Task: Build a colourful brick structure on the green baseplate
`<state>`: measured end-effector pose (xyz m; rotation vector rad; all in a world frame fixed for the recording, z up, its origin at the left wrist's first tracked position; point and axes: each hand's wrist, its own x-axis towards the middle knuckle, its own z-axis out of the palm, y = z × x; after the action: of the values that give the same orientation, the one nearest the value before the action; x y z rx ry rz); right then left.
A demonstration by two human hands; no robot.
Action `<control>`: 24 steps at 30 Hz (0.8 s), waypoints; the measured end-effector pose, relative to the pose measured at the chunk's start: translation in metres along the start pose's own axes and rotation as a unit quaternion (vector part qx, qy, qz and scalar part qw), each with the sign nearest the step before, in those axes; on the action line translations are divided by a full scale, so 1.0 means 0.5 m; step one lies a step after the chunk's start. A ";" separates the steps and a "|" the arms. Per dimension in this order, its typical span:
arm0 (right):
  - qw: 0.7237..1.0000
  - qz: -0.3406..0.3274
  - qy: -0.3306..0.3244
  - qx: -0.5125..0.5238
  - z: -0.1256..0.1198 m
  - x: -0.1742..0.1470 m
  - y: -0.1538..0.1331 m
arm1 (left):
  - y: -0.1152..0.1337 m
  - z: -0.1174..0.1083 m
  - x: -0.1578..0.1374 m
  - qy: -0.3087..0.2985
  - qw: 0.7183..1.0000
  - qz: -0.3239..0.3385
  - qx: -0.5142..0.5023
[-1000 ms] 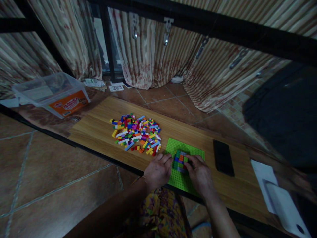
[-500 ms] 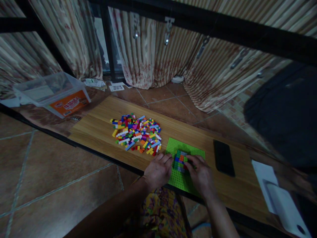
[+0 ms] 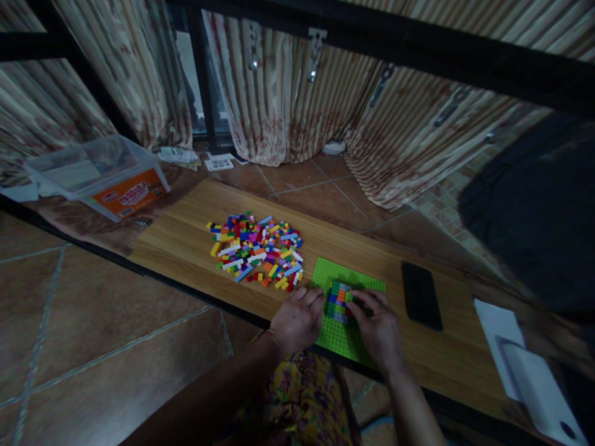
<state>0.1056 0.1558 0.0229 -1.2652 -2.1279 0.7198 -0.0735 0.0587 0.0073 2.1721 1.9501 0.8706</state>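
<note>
A green studded baseplate [image 3: 346, 339] lies near the front edge of the wooden board. On it stands a compact block of multicoloured toy bricks [image 3: 335, 303]. My right hand [image 3: 379, 322] reaches in from the right, thumb and forefinger pinched on a small light-green brick [image 3: 348, 297] at the block's right side. My fingers partly cover that side. At the baseplate's left edge is my left hand [image 3: 299, 319], its fingers bent and held together, tips pressed against the plate beside the block. Loose toy bricks [image 3: 255, 251] lie in a pile to the left.
A black phone [image 3: 421, 295] lies right of the baseplate on the wooden board [image 3: 186, 217]. Beyond the board's right end are white paper and a white device [image 3: 534, 384]. A clear plastic box [image 3: 125, 164] with an orange label stands at the far left.
Nearly nothing differs. Both hands keep their places, with the right thumb and forefinger still on the brick at the block's right side.
</note>
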 end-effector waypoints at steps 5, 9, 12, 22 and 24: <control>1.000 -0.009 0.003 -0.011 -0.001 0.000 -0.001 | 0.000 0.000 0.000 -0.009 1.000 -0.005 0.003; 1.000 -0.007 -0.002 -0.019 -0.001 -0.001 -0.002 | 0.001 0.001 0.000 0.000 1.000 -0.004 -0.001; 1.000 -0.009 -0.001 -0.028 0.000 -0.001 -0.001 | 0.001 0.000 0.001 -0.003 1.000 -0.005 -0.002; 0.999 -0.016 0.003 -0.034 0.002 0.000 0.001 | 0.002 0.000 0.001 0.001 1.000 -0.003 -0.001; 0.999 -0.010 0.007 -0.031 0.003 -0.001 -0.001 | 0.002 -0.001 0.001 0.001 1.000 -0.002 -0.002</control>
<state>0.1044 0.1550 0.0218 -1.2762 -2.1629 0.6396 -0.0729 0.0590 0.0083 2.1658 1.9515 0.8757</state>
